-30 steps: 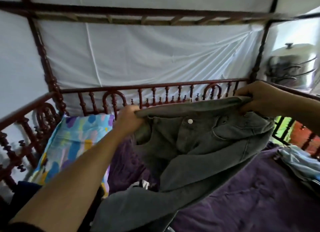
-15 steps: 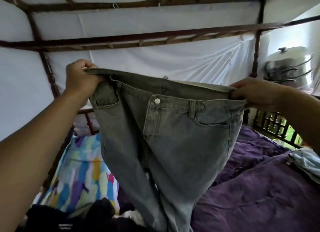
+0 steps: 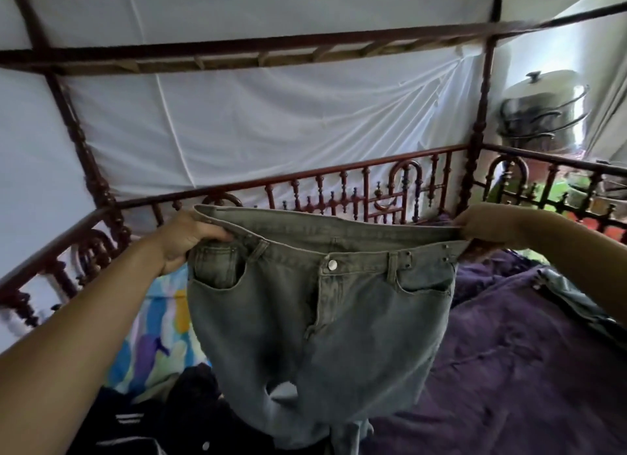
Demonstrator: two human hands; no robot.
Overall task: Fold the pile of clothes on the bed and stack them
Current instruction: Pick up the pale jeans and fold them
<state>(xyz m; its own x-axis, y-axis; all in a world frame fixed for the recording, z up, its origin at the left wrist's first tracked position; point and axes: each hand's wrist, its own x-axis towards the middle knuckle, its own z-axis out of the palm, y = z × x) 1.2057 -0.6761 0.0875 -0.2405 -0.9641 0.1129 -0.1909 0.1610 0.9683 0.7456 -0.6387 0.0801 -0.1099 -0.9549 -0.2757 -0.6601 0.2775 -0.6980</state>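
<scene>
A pair of grey-green jeans (image 3: pixel 305 325) hangs spread out in front of me, front side facing me, button closed. My left hand (image 3: pixel 185 241) grips the waistband at its left end. My right hand (image 3: pixel 488 224) grips the waistband at its right end. The legs drop toward the bed and run out of view at the bottom. Dark clothes with white stripes (image 3: pixel 152 420) lie in a heap below at the lower left.
A purple blanket (image 3: pixel 509 370) covers the bed on the right. A bright patterned pillow (image 3: pixel 156 339) lies at the left. A dark red wooden railing (image 3: pixel 356 190) runs round the bed. A grey garment (image 3: pixel 570 298) lies at the right edge. White netting hangs behind.
The jeans were raised with the waistband pulled wide, then lowered to railing height. The view has tilted down again.
</scene>
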